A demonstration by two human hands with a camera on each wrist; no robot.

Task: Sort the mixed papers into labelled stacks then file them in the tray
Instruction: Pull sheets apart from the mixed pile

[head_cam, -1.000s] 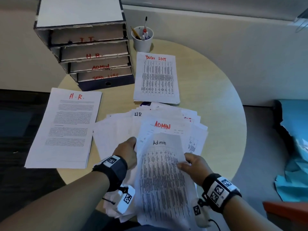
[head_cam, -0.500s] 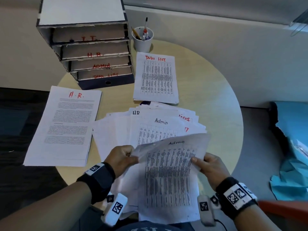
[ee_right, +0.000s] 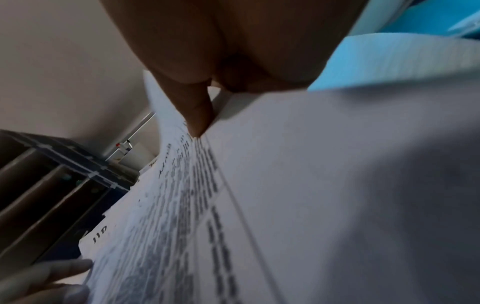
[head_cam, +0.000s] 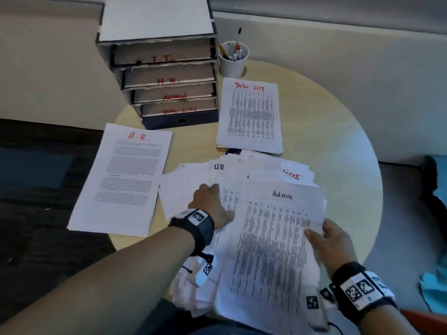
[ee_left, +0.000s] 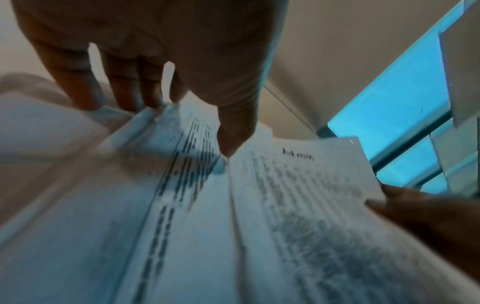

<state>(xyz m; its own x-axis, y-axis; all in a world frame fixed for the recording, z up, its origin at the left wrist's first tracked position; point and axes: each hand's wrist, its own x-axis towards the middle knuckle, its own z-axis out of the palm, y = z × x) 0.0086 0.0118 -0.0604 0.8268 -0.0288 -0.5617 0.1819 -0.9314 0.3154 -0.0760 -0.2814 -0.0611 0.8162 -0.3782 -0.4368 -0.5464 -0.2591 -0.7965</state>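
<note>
A printed sheet headed "Admin" (head_cam: 278, 238) is held over the near right of the mixed pile (head_cam: 242, 170). My right hand (head_cam: 331, 240) pinches its right edge, thumb on top. In the right wrist view the thumb (ee_right: 197, 115) presses on that sheet (ee_right: 176, 205). My left hand (head_cam: 210, 204) reaches onto the pile just left of the sheet. Its fingers (ee_left: 130, 92) and thumb look fairly straight and touch loose sheet edges. An "H.R." stack (head_cam: 123, 180) lies at the left and a "Task List" stack (head_cam: 250, 114) at the back. The labelled tray (head_cam: 164, 76) stands behind them.
A white cup of pens (head_cam: 233, 59) stands right of the tray. The round table's bare top (head_cam: 338, 153) shows at the right, between the pile and the edge. Blue material (head_cam: 435, 286) lies on the floor at the far right. Part of the pile hangs over the near edge.
My left hand has let go of the Admin sheet and moved forward onto the pile. My right hand has carried the sheet to the right and laid it flatter.
</note>
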